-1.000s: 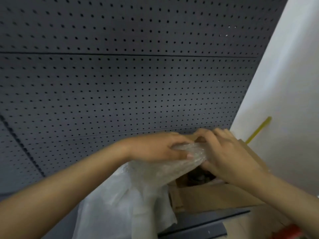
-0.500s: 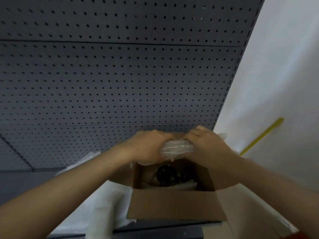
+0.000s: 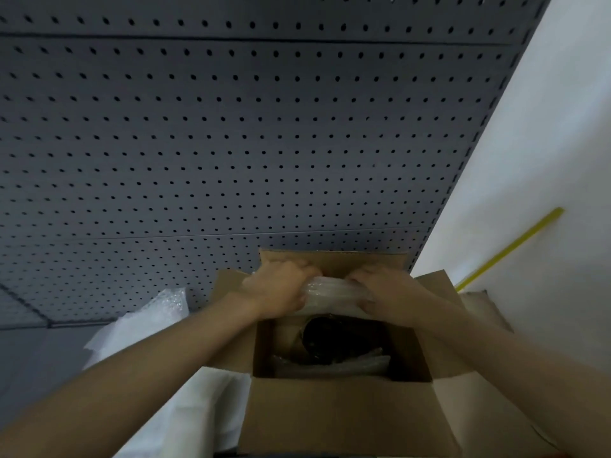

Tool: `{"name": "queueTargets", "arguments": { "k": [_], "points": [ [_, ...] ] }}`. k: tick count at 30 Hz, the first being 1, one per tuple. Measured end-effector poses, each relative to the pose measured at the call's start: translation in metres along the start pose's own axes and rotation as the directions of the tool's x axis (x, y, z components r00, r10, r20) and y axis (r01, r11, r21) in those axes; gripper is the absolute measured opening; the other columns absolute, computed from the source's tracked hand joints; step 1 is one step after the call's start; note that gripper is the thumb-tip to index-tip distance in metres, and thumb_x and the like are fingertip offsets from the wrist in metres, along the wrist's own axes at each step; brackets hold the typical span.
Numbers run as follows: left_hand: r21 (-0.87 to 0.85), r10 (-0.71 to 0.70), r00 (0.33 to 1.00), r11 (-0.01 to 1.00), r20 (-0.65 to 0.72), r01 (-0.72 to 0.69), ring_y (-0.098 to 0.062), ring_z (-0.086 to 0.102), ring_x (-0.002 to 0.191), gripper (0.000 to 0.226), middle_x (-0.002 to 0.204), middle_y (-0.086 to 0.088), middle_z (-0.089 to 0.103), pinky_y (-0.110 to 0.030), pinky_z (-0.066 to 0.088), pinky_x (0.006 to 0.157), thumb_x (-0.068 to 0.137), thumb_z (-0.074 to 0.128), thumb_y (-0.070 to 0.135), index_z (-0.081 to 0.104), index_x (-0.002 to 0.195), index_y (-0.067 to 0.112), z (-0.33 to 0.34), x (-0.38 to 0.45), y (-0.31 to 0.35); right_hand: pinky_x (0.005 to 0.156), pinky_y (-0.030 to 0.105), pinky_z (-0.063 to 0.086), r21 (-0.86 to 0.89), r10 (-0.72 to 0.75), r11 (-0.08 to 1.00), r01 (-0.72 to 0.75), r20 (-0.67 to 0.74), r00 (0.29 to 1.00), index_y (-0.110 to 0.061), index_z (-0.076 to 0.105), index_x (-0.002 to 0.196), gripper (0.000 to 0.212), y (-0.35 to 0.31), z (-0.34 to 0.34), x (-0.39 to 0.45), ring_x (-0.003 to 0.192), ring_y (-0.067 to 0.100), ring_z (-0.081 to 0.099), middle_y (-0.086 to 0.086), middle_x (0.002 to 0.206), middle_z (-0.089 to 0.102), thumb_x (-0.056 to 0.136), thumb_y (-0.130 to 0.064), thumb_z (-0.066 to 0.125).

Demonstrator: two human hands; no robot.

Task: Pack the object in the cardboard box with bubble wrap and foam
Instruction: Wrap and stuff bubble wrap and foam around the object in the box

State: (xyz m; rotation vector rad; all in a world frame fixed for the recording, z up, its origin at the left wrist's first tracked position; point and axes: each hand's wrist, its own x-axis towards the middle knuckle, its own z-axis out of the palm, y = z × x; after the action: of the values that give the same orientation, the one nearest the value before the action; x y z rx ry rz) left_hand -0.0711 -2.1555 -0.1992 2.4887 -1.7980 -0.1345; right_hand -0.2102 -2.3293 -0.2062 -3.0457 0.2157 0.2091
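Since half a second ago both hands have carried the rolled wad of clear bubble wrap [image 3: 332, 294] a little lower, to the far rim of the open brown cardboard box [image 3: 334, 421], whose near flap folds toward the viewer. Inside, the dark rounded object [image 3: 325, 338] sits on clear wrap at the bottom, and just beyond it the left hand [image 3: 276, 289] and right hand [image 3: 380, 290] each curl round one end of the wad. White foam sheet [image 3: 132, 328] lies left of the box, before the grey pegboard [image 3: 231, 143]; padding the far side looks nearly done.
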Motion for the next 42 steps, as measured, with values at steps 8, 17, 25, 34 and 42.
{"name": "queueTargets", "arguments": {
  "k": [8, 17, 25, 34, 42],
  "points": [
    [0.077, 0.005, 0.999, 0.997, -0.053, -0.001, -0.025, 0.052, 0.115, 0.043, 0.126, -0.005, 0.052, -0.037, 0.043, 0.099, 0.090, 0.053, 0.018, 0.049, 0.133, 0.021, 0.032, 0.030, 0.004, 0.086, 0.035, 0.048, -0.008, 0.025, 1.000, -0.025, -0.022, 0.999, -0.022, 0.045, 0.131, 0.043, 0.024, 0.022, 0.013, 0.115, 0.023, 0.051, 0.003, 0.127, 0.052, 0.090, -0.031, 0.052],
    [0.038, -0.115, 0.993, 0.993, 0.042, 0.113, -0.025, 0.055, 0.112, 0.047, 0.128, -0.004, 0.052, -0.036, 0.047, 0.092, 0.090, 0.050, 0.011, 0.045, 0.135, 0.025, 0.062, 0.038, -0.002, 0.086, 0.039, 0.048, -0.073, 0.024, 0.997, -0.023, 0.013, 1.000, -0.021, 0.043, 0.135, 0.044, 0.020, 0.046, 0.030, 0.113, 0.027, 0.050, 0.008, 0.124, 0.052, 0.092, -0.021, 0.050],
    [-0.012, -0.162, 0.978, 0.986, 0.131, 0.165, -0.024, 0.057, 0.114, 0.043, 0.129, -0.005, 0.057, -0.037, 0.050, 0.093, 0.092, 0.052, 0.016, 0.046, 0.133, 0.024, 0.091, 0.048, -0.006, 0.095, 0.039, 0.049, -0.098, 0.054, 0.994, -0.041, 0.140, 0.989, -0.021, 0.037, 0.141, 0.057, 0.025, 0.079, 0.050, 0.117, 0.028, 0.052, 0.010, 0.131, 0.053, 0.089, -0.016, 0.058],
    [-0.103, -0.236, 0.948, 0.959, 0.216, 0.262, -0.024, 0.057, 0.116, 0.038, 0.130, -0.006, 0.058, -0.036, 0.048, 0.097, 0.094, 0.049, 0.019, 0.050, 0.132, 0.021, 0.114, 0.053, -0.010, 0.088, 0.038, 0.048, -0.104, 0.065, 0.994, -0.042, 0.226, 0.972, -0.019, 0.043, 0.134, 0.055, 0.021, 0.098, 0.068, 0.116, 0.030, 0.051, 0.011, 0.129, 0.054, 0.083, -0.015, 0.064],
    [-0.202, -0.325, 0.897, 0.897, 0.300, 0.393, -0.022, 0.058, 0.116, 0.036, 0.131, -0.004, 0.059, -0.037, 0.048, 0.099, 0.094, 0.051, 0.021, 0.054, 0.129, 0.024, 0.123, 0.055, -0.012, 0.092, 0.039, 0.047, -0.120, 0.084, 0.992, -0.050, 0.294, 0.952, -0.014, 0.044, 0.133, 0.046, 0.014, 0.096, 0.076, 0.119, 0.031, 0.049, 0.013, 0.131, 0.053, 0.088, -0.014, 0.056]
  ]
}}
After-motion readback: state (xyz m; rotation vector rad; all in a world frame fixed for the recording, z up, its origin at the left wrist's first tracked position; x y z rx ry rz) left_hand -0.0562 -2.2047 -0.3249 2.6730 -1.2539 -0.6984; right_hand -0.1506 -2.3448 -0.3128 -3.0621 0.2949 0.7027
